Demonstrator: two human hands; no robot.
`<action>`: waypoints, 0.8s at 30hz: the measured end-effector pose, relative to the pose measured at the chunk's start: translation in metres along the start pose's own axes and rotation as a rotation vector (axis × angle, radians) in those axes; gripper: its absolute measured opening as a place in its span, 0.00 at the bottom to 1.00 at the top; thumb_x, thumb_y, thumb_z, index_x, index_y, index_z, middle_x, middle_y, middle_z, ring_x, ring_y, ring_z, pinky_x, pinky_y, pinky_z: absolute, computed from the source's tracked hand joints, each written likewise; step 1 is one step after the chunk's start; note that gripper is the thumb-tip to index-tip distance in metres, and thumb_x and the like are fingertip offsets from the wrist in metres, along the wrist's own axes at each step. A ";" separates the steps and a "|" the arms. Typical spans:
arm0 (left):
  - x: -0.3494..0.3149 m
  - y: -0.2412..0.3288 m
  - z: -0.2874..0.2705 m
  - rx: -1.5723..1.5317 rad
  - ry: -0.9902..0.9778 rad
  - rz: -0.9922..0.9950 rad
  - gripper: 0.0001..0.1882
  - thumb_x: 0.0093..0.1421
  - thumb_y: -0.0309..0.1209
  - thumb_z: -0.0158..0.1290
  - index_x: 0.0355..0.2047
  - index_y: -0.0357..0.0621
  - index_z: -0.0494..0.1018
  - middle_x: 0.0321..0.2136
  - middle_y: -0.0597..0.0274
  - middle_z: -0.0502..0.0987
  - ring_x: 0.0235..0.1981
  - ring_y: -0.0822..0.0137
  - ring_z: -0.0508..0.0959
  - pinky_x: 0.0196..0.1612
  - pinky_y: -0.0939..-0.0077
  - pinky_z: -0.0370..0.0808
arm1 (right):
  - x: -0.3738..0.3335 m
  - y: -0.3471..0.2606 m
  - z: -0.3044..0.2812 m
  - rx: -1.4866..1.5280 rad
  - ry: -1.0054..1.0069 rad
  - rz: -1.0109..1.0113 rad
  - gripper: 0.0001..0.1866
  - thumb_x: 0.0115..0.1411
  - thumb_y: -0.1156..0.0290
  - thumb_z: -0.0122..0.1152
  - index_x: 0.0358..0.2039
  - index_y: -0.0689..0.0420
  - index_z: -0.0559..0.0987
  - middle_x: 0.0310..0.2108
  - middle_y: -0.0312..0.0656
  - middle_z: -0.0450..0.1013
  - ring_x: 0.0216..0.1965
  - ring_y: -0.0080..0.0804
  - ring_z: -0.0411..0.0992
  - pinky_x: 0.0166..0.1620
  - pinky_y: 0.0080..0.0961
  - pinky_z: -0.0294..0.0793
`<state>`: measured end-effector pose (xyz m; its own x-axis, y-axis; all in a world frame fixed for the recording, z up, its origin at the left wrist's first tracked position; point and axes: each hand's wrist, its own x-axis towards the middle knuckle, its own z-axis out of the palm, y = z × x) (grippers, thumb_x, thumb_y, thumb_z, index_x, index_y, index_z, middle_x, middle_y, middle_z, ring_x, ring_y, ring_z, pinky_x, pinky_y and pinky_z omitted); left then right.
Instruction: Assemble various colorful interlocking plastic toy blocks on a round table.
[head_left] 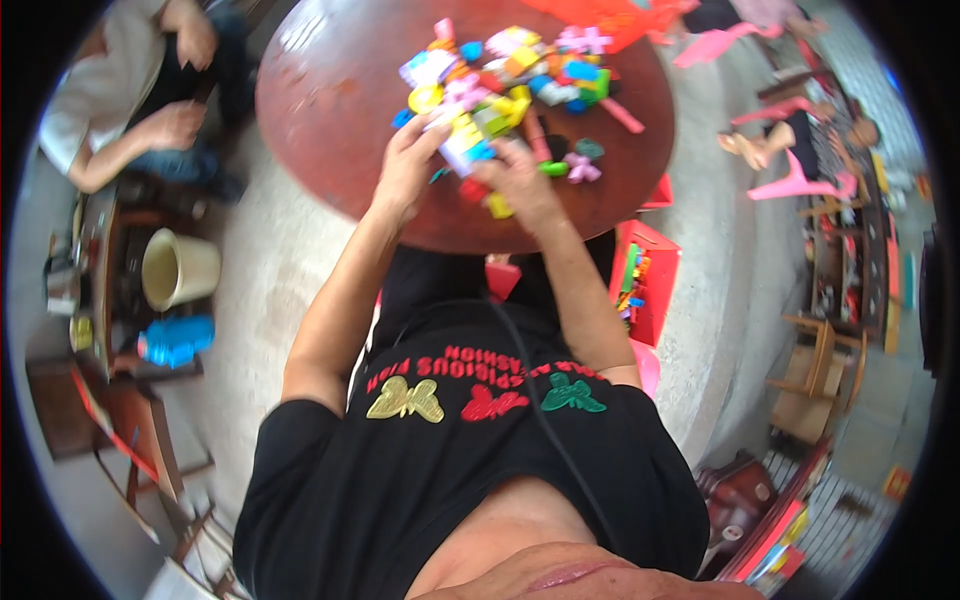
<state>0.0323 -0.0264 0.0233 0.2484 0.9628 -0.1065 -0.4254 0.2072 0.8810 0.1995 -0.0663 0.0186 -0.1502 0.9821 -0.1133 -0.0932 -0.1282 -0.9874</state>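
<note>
Two-handed grip, left hand [410, 157] and right hand [521, 181] closed on boxy lavender, yellow and blue plastic block build [457, 156]; likely light, stiff, best pinched by its sides.

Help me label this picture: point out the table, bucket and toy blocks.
Table [330, 140]: head view, bare top, left part.
Bucket [197, 268]: head view, outer wall.
Toy blocks [491, 122]: head view, a green block in the pile.

Left side: a cream bin [199, 270] stood near a blue object [177, 341], with a brown chair [143, 432] lower in view and a person [130, 150] in a pale shirt higher up. Right side: a second person [835, 152] was at a pink chair [778, 188]; a wooden chair [806, 388] stood lower.
</note>
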 end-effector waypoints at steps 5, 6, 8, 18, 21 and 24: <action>-0.001 -0.004 -0.006 0.228 -0.032 -0.011 0.17 0.64 0.35 0.47 0.50 0.40 0.69 0.36 0.66 0.73 0.34 0.76 0.73 0.38 0.79 0.72 | 0.011 0.007 -0.004 -0.113 -0.016 -0.036 0.11 0.59 0.64 0.60 0.36 0.58 0.75 0.25 0.32 0.71 0.24 0.16 0.70 0.24 0.14 0.69; 0.007 -0.019 -0.020 0.243 -0.027 0.034 0.18 0.64 0.36 0.47 0.50 0.39 0.69 0.38 0.64 0.74 0.38 0.74 0.73 0.41 0.78 0.72 | 0.016 0.005 0.002 -0.142 -0.042 -0.044 0.11 0.59 0.64 0.61 0.35 0.58 0.75 0.23 0.33 0.70 0.23 0.16 0.69 0.24 0.15 0.69; 0.013 -0.033 -0.026 0.018 -0.009 -0.022 0.18 0.66 0.35 0.46 0.52 0.38 0.67 0.42 0.61 0.73 0.41 0.70 0.75 0.43 0.75 0.75 | 0.021 -0.005 0.004 -0.186 -0.047 -0.041 0.11 0.58 0.64 0.61 0.33 0.59 0.75 0.22 0.32 0.69 0.22 0.16 0.67 0.24 0.15 0.68; 0.015 -0.020 -0.026 -0.003 0.024 -0.028 0.18 0.67 0.33 0.42 0.56 0.41 0.62 0.43 0.59 0.74 0.39 0.68 0.77 0.32 0.72 0.79 | 0.064 0.002 0.010 -0.432 -0.083 -0.231 0.22 0.57 0.56 0.61 0.42 0.61 0.73 0.32 0.42 0.75 0.32 0.26 0.73 0.36 0.25 0.73; 0.014 -0.020 -0.020 -0.017 0.008 -0.002 0.18 0.68 0.37 0.41 0.52 0.38 0.65 0.40 0.59 0.74 0.37 0.72 0.76 0.34 0.79 0.76 | 0.067 -0.008 0.008 -0.398 -0.145 -0.178 0.23 0.57 0.57 0.62 0.43 0.64 0.74 0.34 0.41 0.75 0.38 0.24 0.72 0.42 0.24 0.71; 0.014 -0.025 -0.021 0.391 0.186 0.217 0.21 0.69 0.41 0.37 0.52 0.37 0.65 0.40 0.59 0.75 0.36 0.71 0.76 0.34 0.77 0.75 | 0.064 -0.015 0.012 -0.483 -0.172 -0.172 0.22 0.56 0.60 0.64 0.44 0.64 0.74 0.34 0.40 0.74 0.37 0.23 0.72 0.40 0.24 0.72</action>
<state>0.0280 -0.0141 -0.0100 0.0156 0.9986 0.0497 -0.0823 -0.0483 0.9954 0.1790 -0.0030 0.0271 -0.3354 0.9415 0.0339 0.3268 0.1500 -0.9331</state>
